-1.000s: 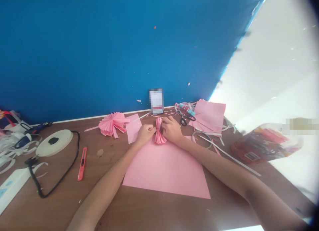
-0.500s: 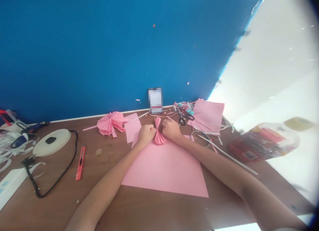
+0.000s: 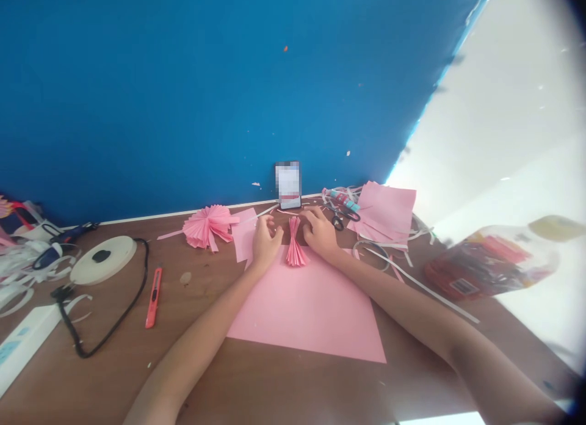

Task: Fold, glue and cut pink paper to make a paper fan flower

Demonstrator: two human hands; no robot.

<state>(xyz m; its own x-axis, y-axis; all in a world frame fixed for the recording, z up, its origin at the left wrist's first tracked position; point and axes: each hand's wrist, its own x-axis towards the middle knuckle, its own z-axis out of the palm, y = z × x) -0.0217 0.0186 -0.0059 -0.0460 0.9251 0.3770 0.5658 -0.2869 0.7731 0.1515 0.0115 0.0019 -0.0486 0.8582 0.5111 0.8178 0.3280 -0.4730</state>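
Note:
A pleated pink paper fan (image 3: 296, 253), pinched narrow and flaring at its lower end, lies between my hands over the far edge of a large pink sheet (image 3: 306, 315). On its left is my left hand (image 3: 267, 243), open, with the fingers loosely bent and the thumb apart. My right hand (image 3: 319, 234) is just to the right of the fan, open, its fingers bent toward the far side. Neither hand visibly grips the fan. A finished-looking pleated pink rosette (image 3: 208, 225) rests farther left, beside a smaller pink paper piece (image 3: 244, 236).
A phone (image 3: 289, 185) leans on the blue wall. Scissors (image 3: 339, 220), a glue tube (image 3: 344, 200) and stacked pink paper (image 3: 384, 211) sit back right, near a tape ring (image 3: 370, 255) and a bottle (image 3: 489, 260). Leftward lie a red cutter (image 3: 154, 298) and a white disc with a cord (image 3: 104, 260).
Both hands have loosened from fists beside the fan, and their fingers have spread. The fan now shows more fully between them. The view has shifted slightly.

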